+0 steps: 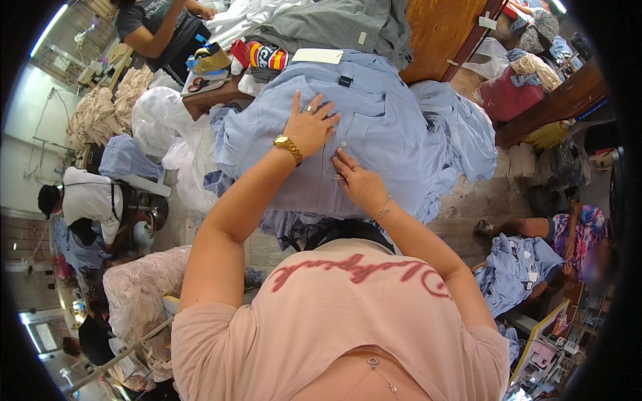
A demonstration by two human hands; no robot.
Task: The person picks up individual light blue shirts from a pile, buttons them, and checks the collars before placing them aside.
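A light blue buttoned shirt [394, 134] is spread over a pile of similar garments before me, its collar end with a dark label at the far side. My left hand [311, 130] lies flat on the upper part of the shirt, fingers spread. Closer to me and to the right, my right hand [361, 187] rests on the button front, fingertips beside a small white button [344, 144]. Its index finger is stretched out, with the thumb apart from it. Neither hand grips anything that I can see. A white card [317, 56] lies just beyond the collar.
Scissors [197, 84] and small boxes sit on a wooden table corner [200, 103] at the far left. Clear plastic bags [160, 120] crowd the left side. A wooden panel [441, 33] rises at the far right. Other people work with garments at left and right.
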